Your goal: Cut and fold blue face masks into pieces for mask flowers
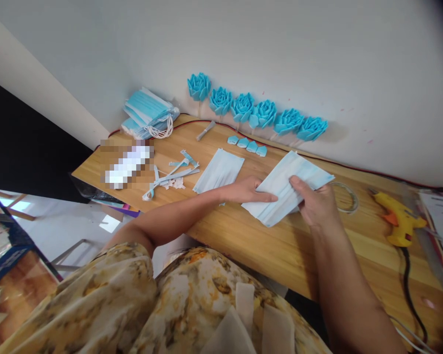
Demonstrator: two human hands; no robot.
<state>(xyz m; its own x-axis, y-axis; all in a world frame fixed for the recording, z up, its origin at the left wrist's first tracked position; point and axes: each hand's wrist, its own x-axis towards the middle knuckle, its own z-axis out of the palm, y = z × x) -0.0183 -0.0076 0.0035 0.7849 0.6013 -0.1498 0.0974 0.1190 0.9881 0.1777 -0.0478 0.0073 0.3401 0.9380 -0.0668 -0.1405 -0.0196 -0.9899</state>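
Note:
A light blue mask sheet (288, 184) lies on the wooden table (266, 241) in front of me. My left hand (249, 191) rests on its left edge with the fingers stretched flat. My right hand (315, 201) grips the sheet's right part, thumb on top and fingers curled under. A second flat mask sheet (219, 170) lies just left of my left hand.
Several blue mask roses (251, 110) lean against the wall at the back. A stack of masks (147, 115) sits at the far left. Cut strips and scraps (172, 174), small folded blue petals (247, 144), a yellow glue gun (400, 221) and a wire ring (345, 196) lie around.

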